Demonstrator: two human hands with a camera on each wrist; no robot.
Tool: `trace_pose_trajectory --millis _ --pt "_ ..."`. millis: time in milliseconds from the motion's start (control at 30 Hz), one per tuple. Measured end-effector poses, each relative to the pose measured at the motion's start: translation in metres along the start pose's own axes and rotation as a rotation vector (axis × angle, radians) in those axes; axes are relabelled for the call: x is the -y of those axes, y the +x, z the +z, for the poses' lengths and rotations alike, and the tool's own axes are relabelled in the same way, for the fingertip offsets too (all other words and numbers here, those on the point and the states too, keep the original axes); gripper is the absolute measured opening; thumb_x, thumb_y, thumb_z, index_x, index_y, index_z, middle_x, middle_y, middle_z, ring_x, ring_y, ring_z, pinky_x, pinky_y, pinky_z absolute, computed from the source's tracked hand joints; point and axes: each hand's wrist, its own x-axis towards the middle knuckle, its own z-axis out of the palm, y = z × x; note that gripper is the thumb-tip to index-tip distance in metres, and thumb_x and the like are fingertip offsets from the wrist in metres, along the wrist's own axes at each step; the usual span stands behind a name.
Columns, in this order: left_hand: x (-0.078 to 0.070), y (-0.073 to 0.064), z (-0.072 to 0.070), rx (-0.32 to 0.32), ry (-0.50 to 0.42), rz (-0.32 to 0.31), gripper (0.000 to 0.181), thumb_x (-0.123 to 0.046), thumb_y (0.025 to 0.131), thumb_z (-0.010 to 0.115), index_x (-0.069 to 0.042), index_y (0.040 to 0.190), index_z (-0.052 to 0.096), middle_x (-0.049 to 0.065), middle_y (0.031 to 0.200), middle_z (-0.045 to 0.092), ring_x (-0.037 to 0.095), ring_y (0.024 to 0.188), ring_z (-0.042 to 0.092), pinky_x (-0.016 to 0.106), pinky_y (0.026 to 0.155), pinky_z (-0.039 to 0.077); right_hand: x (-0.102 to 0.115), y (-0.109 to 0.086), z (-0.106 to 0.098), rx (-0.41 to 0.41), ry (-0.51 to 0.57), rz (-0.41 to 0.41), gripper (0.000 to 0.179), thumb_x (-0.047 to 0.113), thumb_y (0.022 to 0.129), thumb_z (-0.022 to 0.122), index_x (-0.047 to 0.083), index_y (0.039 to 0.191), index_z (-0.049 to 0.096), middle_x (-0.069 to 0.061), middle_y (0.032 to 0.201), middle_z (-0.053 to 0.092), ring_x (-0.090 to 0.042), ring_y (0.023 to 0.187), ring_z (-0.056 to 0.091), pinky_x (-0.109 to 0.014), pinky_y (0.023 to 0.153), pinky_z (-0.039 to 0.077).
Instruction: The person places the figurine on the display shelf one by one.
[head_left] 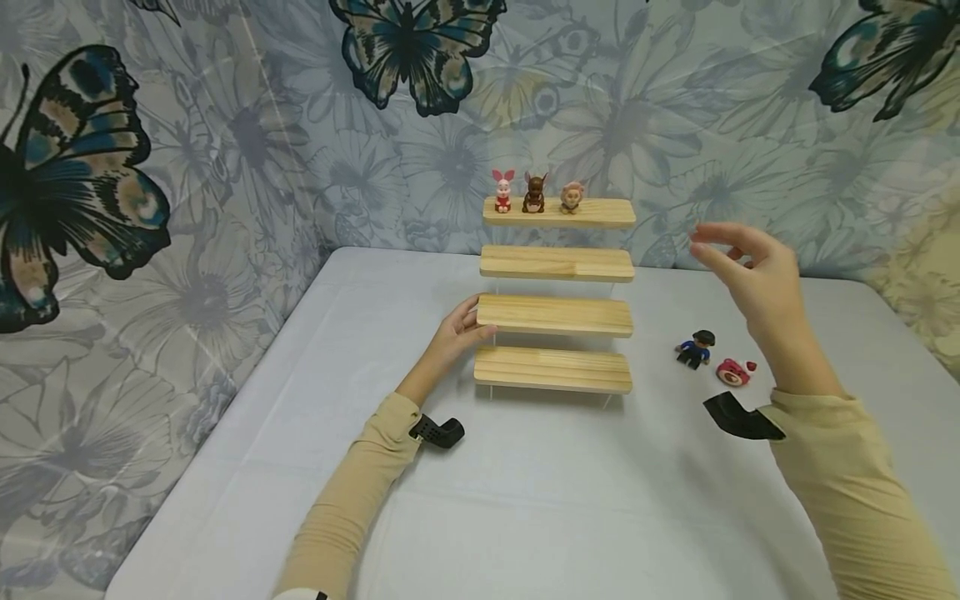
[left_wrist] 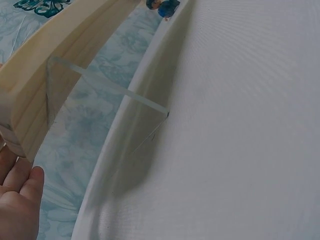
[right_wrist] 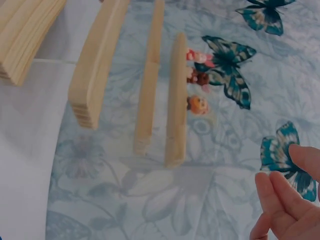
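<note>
A stand of stepped wooden shelves (head_left: 555, 315) on clear supports stands on the white table. My left hand (head_left: 453, 333) grips the left end of the second shelf from the bottom, thumb at its front edge; in the left wrist view its fingers (left_wrist: 22, 177) lie by that shelf end. To the right of the stand, my right hand (head_left: 761, 275) is raised with bent fingers, a gap between thumb and fingertips, holding nothing. On the top shelf sit a pink-eared piglet figurine (head_left: 502, 193), a brown long-eared figurine (head_left: 534, 193) and a peach-coloured figurine (head_left: 572, 197).
Below the right hand, a toy figure in a black cap and blue top (head_left: 696, 350) and a pink bear-like figurine (head_left: 733, 372) lie on the table (head_left: 525, 492). Behind the table hangs a butterfly-patterned cloth (head_left: 450, 158). Black wrist mounts (head_left: 438, 432) jut from both sleeves.
</note>
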Motion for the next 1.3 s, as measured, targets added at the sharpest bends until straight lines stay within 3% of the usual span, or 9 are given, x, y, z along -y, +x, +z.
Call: trace_pose_trajectory --millis 200,467,567,733,1033,1233,1300 --pt "0.002 0.000 0.000 -0.003 -0.014 -0.005 0.066 -0.005 0.086 0.059 -0.002 0.141 0.022 0.017 0.127 0.046 0.025 0.111 0.048 0.033 0.094 0.035 -0.008 -0.007 -0.006 0.042 -0.043 0.032 0.026 0.025 0.083 0.065 0.020 0.108 0.066 0.016 0.100 0.058 -0.008 0.072 0.038 -0.021 0.047 0.027" --pt "-0.022 -0.011 0.009 0.025 0.001 -0.038 0.066 -0.004 0.088 0.056 -0.002 0.142 0.019 0.020 0.131 0.041 0.026 0.116 0.043 0.032 0.097 0.032 -0.024 -0.019 -0.016 0.083 -0.106 0.055 0.030 0.029 0.085 0.062 0.018 0.114 0.063 0.017 0.104 0.055 -0.007 0.082 0.037 -0.023 0.053 0.029" --pt "-0.021 -0.009 0.008 0.026 -0.002 -0.033 0.066 -0.005 0.087 0.056 -0.003 0.142 0.020 0.019 0.132 0.041 0.025 0.116 0.043 0.032 0.097 0.031 -0.028 -0.023 -0.021 0.109 -0.138 0.087 0.033 0.032 0.086 0.061 0.019 0.116 0.062 0.015 0.107 0.053 -0.007 0.084 0.035 -0.026 0.051 0.028" --pt "-0.006 -0.002 0.001 0.010 -0.038 -0.030 0.064 -0.005 0.087 0.057 -0.006 0.142 0.023 0.017 0.131 0.043 0.025 0.115 0.045 0.033 0.097 0.032 -0.035 -0.029 -0.026 0.146 -0.203 0.122 0.037 0.037 0.086 0.059 0.019 0.118 0.060 0.015 0.110 0.049 -0.008 0.085 0.034 -0.030 0.045 0.025" --pt "0.006 0.002 -0.002 0.002 -0.033 0.010 0.066 -0.013 0.085 0.062 -0.011 0.141 0.028 0.013 0.128 0.047 0.021 0.113 0.047 0.032 0.095 0.034 -0.052 -0.042 -0.036 0.150 -0.238 0.148 0.040 0.039 0.086 0.057 0.016 0.119 0.058 0.019 0.108 0.050 -0.007 0.088 0.035 -0.030 0.061 0.030" --pt "0.005 0.002 -0.002 0.004 -0.042 -0.018 0.064 -0.008 0.087 0.059 -0.009 0.141 0.026 0.013 0.128 0.047 0.021 0.112 0.048 0.031 0.095 0.034 -0.065 -0.053 -0.046 0.125 -0.307 0.112 0.034 0.036 0.086 0.059 0.015 0.113 0.060 0.026 0.099 0.050 -0.009 0.089 0.034 -0.028 0.043 0.032" --pt "0.006 0.003 -0.003 0.011 -0.048 -0.021 0.063 -0.006 0.087 0.058 -0.009 0.142 0.025 0.014 0.129 0.046 0.022 0.113 0.047 0.032 0.096 0.033 -0.070 -0.056 -0.050 0.122 -0.320 0.104 0.033 0.034 0.086 0.059 0.014 0.112 0.060 0.027 0.097 0.049 -0.012 0.090 0.034 -0.026 0.043 0.032"
